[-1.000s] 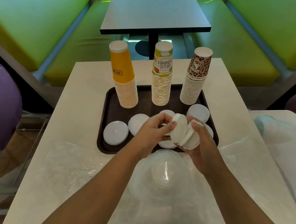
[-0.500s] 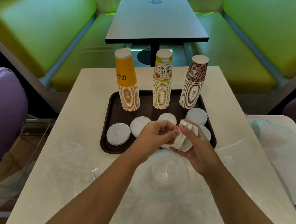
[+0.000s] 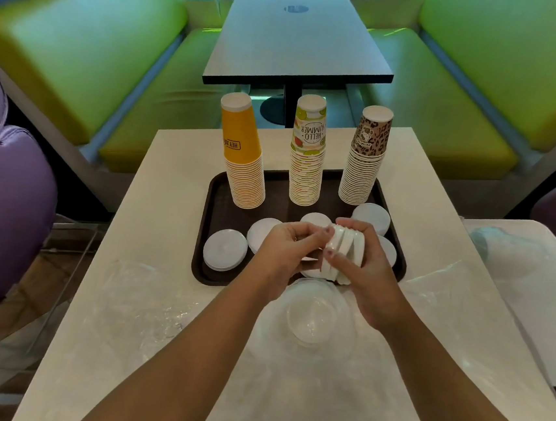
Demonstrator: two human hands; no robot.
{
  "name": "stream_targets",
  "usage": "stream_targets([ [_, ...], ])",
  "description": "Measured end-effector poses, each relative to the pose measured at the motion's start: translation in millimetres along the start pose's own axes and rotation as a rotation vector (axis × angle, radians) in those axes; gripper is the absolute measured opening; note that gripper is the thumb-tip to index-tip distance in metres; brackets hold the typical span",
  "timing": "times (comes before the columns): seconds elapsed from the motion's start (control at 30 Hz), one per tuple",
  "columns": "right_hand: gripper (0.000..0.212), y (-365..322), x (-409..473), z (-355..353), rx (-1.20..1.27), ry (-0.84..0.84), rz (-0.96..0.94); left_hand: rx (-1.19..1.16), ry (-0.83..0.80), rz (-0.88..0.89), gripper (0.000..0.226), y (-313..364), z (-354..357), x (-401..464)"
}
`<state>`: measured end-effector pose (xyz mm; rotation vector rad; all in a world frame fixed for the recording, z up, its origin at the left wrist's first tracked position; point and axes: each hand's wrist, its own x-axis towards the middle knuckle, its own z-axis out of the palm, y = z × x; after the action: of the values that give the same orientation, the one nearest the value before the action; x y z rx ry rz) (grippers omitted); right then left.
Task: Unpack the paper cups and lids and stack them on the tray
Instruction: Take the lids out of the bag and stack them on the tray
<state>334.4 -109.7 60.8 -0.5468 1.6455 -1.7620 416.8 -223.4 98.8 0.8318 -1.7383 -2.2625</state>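
Holding: right hand curls round a bundle of white round plastic lids stood on edge, thumb on the near side, fingers over the top
Left hand: fingers bent, tips pinching at the left face of the bundle; whether it grips a single lid cannot be told
Bundle: above the near edge of the dark brown rectangular plastic tray, over its middle
Tray: on the pale cream tabletop
Yellow paper cup stack: upside down at the tray's far left; label reads "HEY", the rest unclear
White fruit-print paper cup stack: upside down at the tray's far middle; reads "HELLO SUMMER"
Leopard-print paper cup stack: upside down at the tray's far right; small emblem too small to read
Loose white lid piles: flat on the tray's near half, from its left corner to its right side, partly hidden by the hands
Clear plastic wrapping: crumpled on the tabletop just nearer than the tray, under the forearms
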Motion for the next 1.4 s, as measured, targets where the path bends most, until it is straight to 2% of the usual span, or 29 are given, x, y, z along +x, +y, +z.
stream_targets([
  [0.13,0.057,3,0,3,-0.103,0.029,-0.059,-0.017,-0.026,-0.055,0.009,4,-1,1],
  [0.27,0.061,2,-1,4,-0.046,0.002,-0.067,-0.200,-0.067,-0.199,0.013,2,2,2],
  [0.4,0.058,4,1,2,0.066,0.039,-0.005,-0.245,0.025,-0.205,0.017,-1,4,8],
  [0.47,0.058,5,2,1,0.133,0.044,0.036,-0.052,0.120,-0.114,0.024,-4,3,13],
  [0.6,0.054,3,4,0,0.254,0.039,0.106,0.501,0.140,0.311,0.018,-11,-3,14],
  [0.7,0.045,1,8,0,0.279,0.064,0.135,0.634,0.129,0.449,0.009,-13,1,10],
  [0.8,0.057,-2,10,3,0.316,0.068,0.165,0.673,0.184,0.514,0.011,-17,6,8],
  [0.93,0.063,-3,13,6,0.297,0.095,0.187,0.667,0.164,0.517,0.011,-17,7,7],
  [1.07,0.036,1,15,5,0.387,0.112,0.256,0.665,0.074,0.467,0.010,-19,5,8],
  [1.13,0.031,1,18,4,0.373,0.121,0.286,0.670,0.012,0.420,0.013,-20,5,8],
  [1.23,0.034,1,24,3,0.327,0.126,0.323,0.716,-0.009,0.389,0.040,-21,3,12],
  [1.4,0.046,5,30,-1,0.370,0.103,0.355,0.588,-0.063,0.336,0.039,-18,-7,26],
])
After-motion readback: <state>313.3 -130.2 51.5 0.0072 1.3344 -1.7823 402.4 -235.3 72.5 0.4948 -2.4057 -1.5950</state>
